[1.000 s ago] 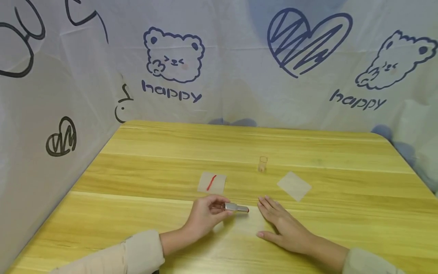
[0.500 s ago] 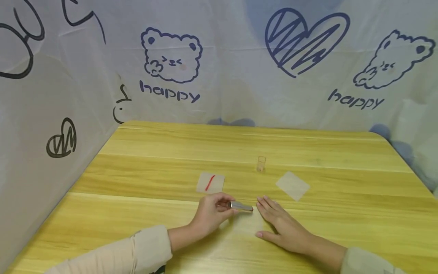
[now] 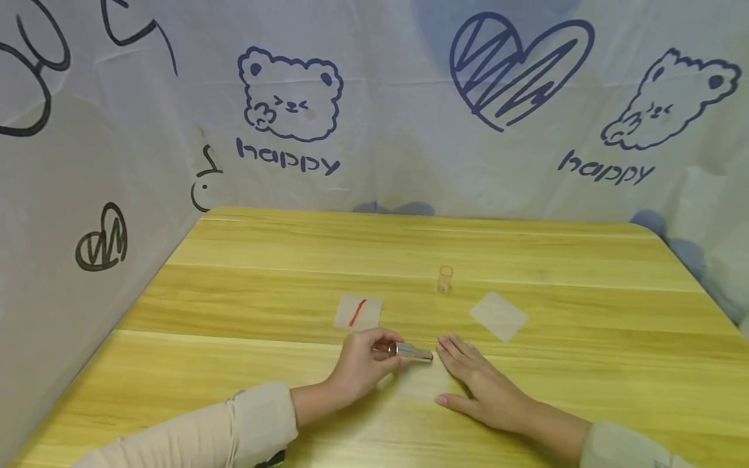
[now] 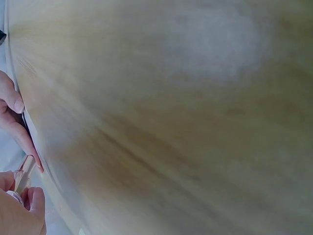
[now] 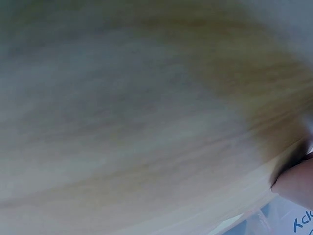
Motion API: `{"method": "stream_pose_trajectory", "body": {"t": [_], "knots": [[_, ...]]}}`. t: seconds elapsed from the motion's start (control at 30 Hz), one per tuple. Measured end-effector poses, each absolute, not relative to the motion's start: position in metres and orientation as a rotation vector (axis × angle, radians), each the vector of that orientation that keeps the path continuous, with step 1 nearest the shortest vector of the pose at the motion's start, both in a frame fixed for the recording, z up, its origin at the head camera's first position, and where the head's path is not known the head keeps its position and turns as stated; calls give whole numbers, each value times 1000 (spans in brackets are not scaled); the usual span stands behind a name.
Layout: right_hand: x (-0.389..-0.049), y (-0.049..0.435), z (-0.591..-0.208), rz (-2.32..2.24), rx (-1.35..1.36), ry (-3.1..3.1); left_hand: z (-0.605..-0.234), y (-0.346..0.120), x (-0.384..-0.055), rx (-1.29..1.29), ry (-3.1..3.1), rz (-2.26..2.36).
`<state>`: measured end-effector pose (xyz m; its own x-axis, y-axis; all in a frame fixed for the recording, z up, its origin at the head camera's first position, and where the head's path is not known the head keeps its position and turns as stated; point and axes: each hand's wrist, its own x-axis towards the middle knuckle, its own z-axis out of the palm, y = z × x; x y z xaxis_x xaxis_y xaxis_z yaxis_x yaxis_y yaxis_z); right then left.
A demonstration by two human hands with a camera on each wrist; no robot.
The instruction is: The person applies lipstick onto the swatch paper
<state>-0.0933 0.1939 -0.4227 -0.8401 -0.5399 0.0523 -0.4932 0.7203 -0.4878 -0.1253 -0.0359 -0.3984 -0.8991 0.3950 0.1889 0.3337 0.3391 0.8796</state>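
Observation:
My left hand pinches a lipstick in the head view, its silver tube lying nearly level and its red tip pointing right. That tip is close over the upper part of a thin, pale square of paper. Flat on the right side of this paper rests my right hand, fingers straight and thumb spread. In the left wrist view the lipstick shows at the lower left edge, by the right hand's fingers. Only part of a thumb appears in the right wrist view.
Beyond the left hand lies a paper square with a red stroke across it. A blank square lies beyond the right hand. Farther back on the wooden table stands a small clear cap. Drawn-on white cloth hangs behind.
My left hand has moved slightly right and away from me, bringing the lipstick tip closer to the right hand's fingers. The right hand has stayed in place on the paper.

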Motion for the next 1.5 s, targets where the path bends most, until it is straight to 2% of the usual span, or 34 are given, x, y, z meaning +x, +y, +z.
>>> {"method": "stream_pose_trajectory", "body": {"t": [1.0,1.5], "knots": [[-93,195,-422,-788,-858,2808,-400,-31,-133,661,2508,1624],[-93,194,-422,-780,-860,2804,-397,-31,-134,780,2548,1475]]}}
